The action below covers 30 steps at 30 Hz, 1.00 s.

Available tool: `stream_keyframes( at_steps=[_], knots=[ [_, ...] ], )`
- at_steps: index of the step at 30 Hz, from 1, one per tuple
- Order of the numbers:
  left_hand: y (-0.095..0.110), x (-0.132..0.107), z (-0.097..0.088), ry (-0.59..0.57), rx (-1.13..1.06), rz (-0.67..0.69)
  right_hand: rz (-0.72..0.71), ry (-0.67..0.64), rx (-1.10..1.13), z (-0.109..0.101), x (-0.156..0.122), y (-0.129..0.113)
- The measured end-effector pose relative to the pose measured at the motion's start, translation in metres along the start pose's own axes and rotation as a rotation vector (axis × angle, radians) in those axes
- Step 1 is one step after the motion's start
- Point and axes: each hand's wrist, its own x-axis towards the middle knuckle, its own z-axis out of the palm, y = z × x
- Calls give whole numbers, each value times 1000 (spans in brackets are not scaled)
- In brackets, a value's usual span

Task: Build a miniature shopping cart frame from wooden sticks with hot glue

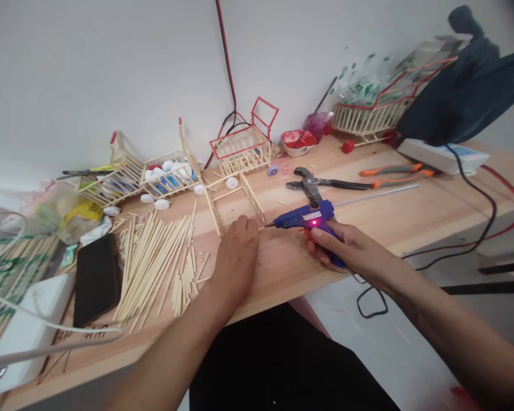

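My right hand (pixel 346 248) grips a blue hot glue gun (pixel 308 217) with a red light lit, its nozzle pointing left at the near corner of a frame of bamboo sticks (pixel 235 197) lying on the wooden table (pixel 411 211). My left hand (pixel 236 257) rests on the table just in front of that frame, fingers curled down and pressed on its near end; what is under the fingertips is hidden.
Loose bamboo sticks (pixel 154 262) and a black phone (pixel 96 279) lie to the left. Small stick baskets (pixel 242 148) stand along the wall, one with bottle caps (pixel 167 174). Pliers (pixel 325 184), orange-handled pliers (pixel 394 171), a red paint bowl (pixel 297 141), a power strip (pixel 443 155) and cables lie right.
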Motion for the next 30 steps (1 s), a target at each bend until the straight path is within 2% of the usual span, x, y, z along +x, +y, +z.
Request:
stream_keyframes(
  at_steps=[15, 30],
  knots=[
    [-5, -2, 3, 51, -36, 0, -26, 9, -34, 2, 2, 5],
    [-4, -3, 1, 50, -48, -9, -73, 14, -158, 3, 0, 1]
  ],
)
